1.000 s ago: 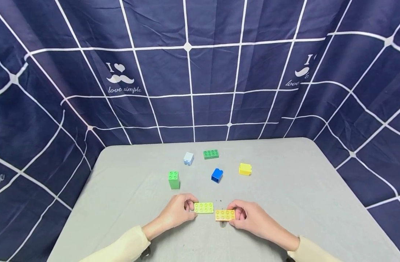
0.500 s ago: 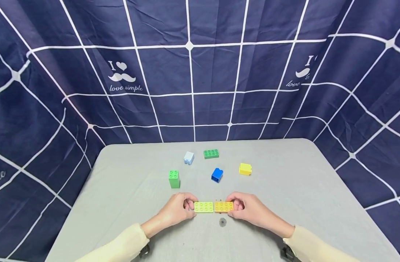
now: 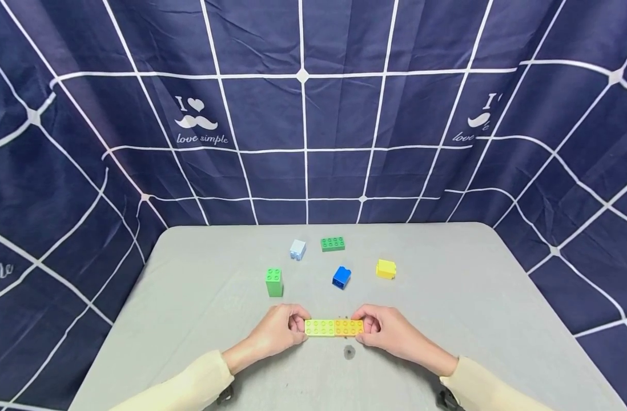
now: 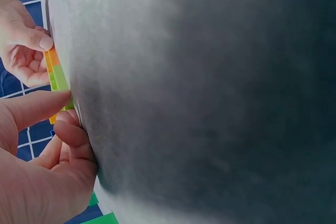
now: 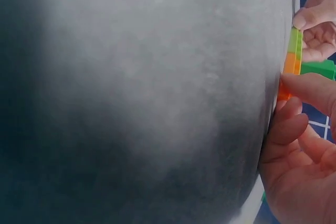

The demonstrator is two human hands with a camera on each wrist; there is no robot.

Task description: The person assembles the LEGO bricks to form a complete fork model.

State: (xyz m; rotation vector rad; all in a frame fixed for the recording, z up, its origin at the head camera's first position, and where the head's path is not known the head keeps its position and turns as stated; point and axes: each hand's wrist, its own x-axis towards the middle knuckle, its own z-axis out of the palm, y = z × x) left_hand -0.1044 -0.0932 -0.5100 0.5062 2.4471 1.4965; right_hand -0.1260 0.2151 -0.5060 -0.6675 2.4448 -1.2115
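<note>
My left hand (image 3: 277,332) pinches the left end of a lime-green toy building brick (image 3: 319,327) between thumb and fingers. At the other side, my right hand (image 3: 394,332) pinches the right end of an orange building brick (image 3: 348,327). Both bricks lie flat in a line with studs up, their short ends meeting in the head view. In the left wrist view the lime brick (image 4: 62,80) shows between the two hands. The orange brick (image 5: 289,62) appears beside the right thumb in the right wrist view. Fingertips hide the outer ends of both bricks.
Beyond the hands, a tall green brick (image 3: 274,282) stands at left and a blue brick (image 3: 341,277) near the middle. Farther back are a light blue brick (image 3: 297,250), a dark green brick (image 3: 333,244) and a yellow brick (image 3: 386,269). A dark curtain (image 3: 339,171) rises behind the grey table (image 3: 447,268).
My right hand has moved the orange brick left and slightly away from me, closing the gap to the lime brick. My left hand has stayed almost still, holding the lime brick.
</note>
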